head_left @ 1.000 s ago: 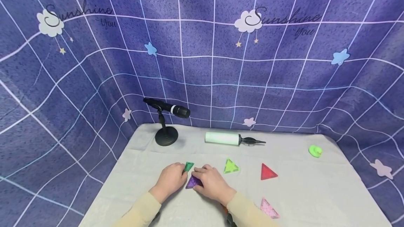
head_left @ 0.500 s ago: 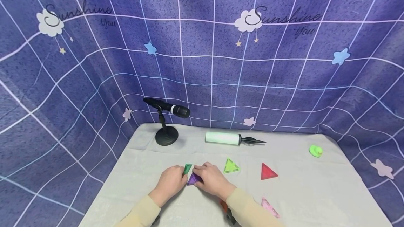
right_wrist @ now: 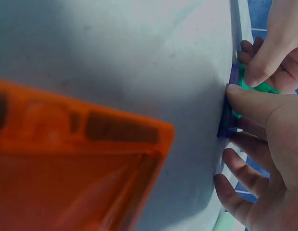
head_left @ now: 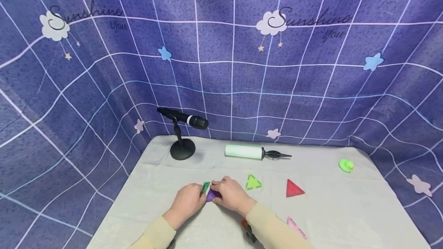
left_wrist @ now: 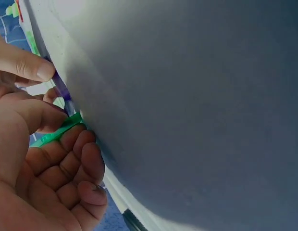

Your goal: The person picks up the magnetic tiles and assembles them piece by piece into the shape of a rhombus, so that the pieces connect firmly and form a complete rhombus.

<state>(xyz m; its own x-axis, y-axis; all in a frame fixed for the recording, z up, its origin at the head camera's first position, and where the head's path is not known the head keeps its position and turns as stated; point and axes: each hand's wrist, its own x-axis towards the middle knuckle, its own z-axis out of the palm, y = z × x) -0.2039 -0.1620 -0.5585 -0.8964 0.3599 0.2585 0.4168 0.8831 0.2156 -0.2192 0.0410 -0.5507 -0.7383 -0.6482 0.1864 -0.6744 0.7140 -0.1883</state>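
Observation:
My left hand (head_left: 186, 201) pinches a green triangular magnetic tile (head_left: 205, 187) between thumb and fingers, and the tile stands tilted up. Close beside it, my right hand (head_left: 232, 194) holds a purple triangular magnetic tile (head_left: 212, 195) low at the table, its thumb on the near edge. In the left wrist view the purple tile (left_wrist: 61, 88) and the green tile (left_wrist: 60, 132) come edge to edge; whether they touch is hard to tell. From the right wrist, the purple tile (right_wrist: 228, 115) partly covers the green tile (right_wrist: 264, 87).
An orange tile (right_wrist: 81, 178) lies under the right forearm. Rightward are a lime tile (head_left: 253, 182), a red tile (head_left: 294, 189) and a pink tile (head_left: 296, 227). Behind stand a microphone on a stand (head_left: 182, 149), a hand pump (head_left: 244, 151) and a green toy duck (head_left: 346, 165).
The purple tile and my right hand have shifted slightly away from me. The green tile has come a little nearer and turned steeper, closing in beside the purple one.

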